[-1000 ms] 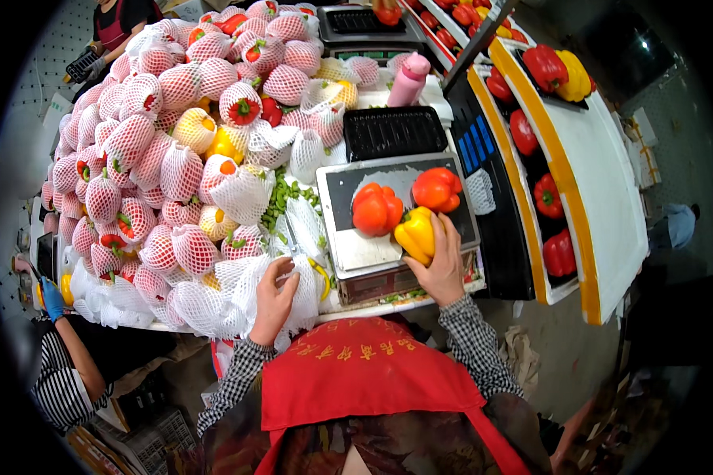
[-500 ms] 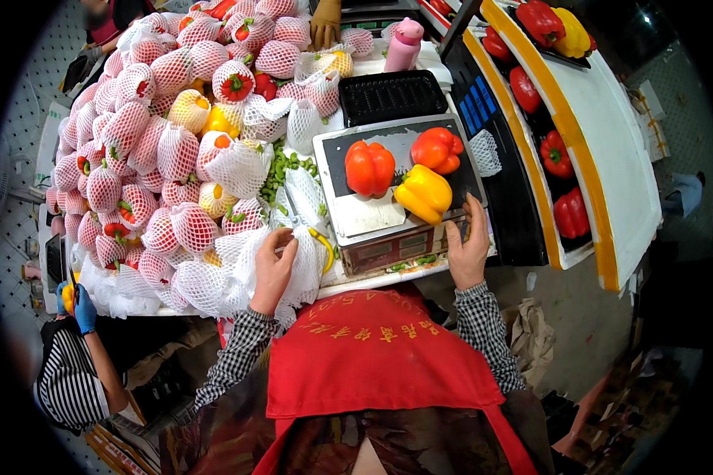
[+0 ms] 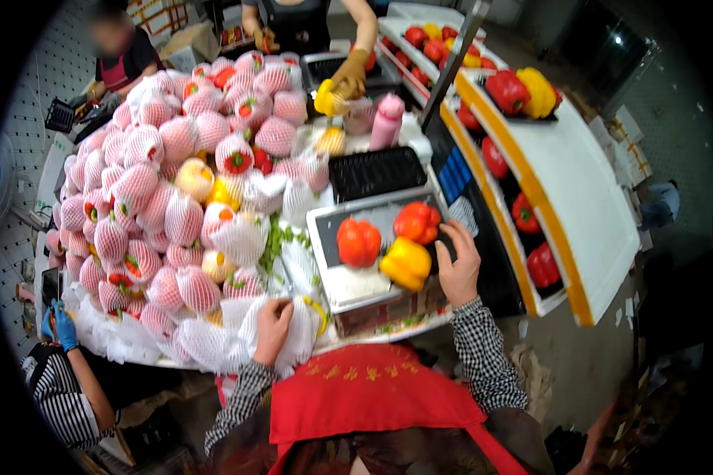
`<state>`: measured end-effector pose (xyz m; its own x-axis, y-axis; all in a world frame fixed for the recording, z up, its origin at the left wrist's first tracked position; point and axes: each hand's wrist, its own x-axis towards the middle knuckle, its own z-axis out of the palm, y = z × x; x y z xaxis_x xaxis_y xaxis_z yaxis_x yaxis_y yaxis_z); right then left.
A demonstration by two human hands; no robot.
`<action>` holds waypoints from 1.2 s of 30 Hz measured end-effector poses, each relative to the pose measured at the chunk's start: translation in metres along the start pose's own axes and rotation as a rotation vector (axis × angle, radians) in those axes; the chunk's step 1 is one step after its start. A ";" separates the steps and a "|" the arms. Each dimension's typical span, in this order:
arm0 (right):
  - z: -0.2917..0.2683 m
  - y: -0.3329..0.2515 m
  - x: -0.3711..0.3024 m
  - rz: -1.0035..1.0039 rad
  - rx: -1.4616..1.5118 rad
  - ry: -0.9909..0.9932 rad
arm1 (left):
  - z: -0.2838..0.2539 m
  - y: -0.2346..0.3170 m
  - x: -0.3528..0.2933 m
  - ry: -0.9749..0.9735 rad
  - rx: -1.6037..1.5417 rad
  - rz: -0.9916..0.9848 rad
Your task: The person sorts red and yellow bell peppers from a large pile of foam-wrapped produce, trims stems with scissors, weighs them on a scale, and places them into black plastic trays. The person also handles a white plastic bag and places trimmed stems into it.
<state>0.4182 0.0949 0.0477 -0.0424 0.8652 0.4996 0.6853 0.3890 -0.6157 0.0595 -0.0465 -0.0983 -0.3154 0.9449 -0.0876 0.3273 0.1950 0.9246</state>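
On the scale (image 3: 392, 310) sat a yellow pepper (image 3: 406, 264), two red peppers (image 3: 358, 242) just beside it. Right of them, the right hand (image 3: 459, 265) had parted fingers; near the nets (image 3: 206, 342), the left hand (image 3: 273, 326) was curled (whether around anything, I couldn't tell).

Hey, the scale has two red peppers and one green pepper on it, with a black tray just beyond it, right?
Not quite: the head view shows a yellow pepper, not a green one, with the two red peppers on the scale; the black tray is just beyond it.
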 end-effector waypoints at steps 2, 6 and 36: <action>0.003 -0.001 0.037 -0.049 0.039 -0.034 | 0.002 -0.008 0.003 0.031 -0.101 -0.023; 0.029 -0.008 0.114 -0.160 0.065 -0.274 | 0.004 -0.016 0.006 0.090 -0.333 -0.162; 0.185 0.077 0.219 -0.754 -0.548 -1.360 | -0.001 -0.002 0.010 0.259 -0.531 -0.347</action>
<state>0.3277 0.3732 -0.0027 -0.8286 0.2855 -0.4815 0.3629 0.9289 -0.0737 0.0550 -0.0378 -0.1003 -0.5477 0.7446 -0.3815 -0.2913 0.2578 0.9212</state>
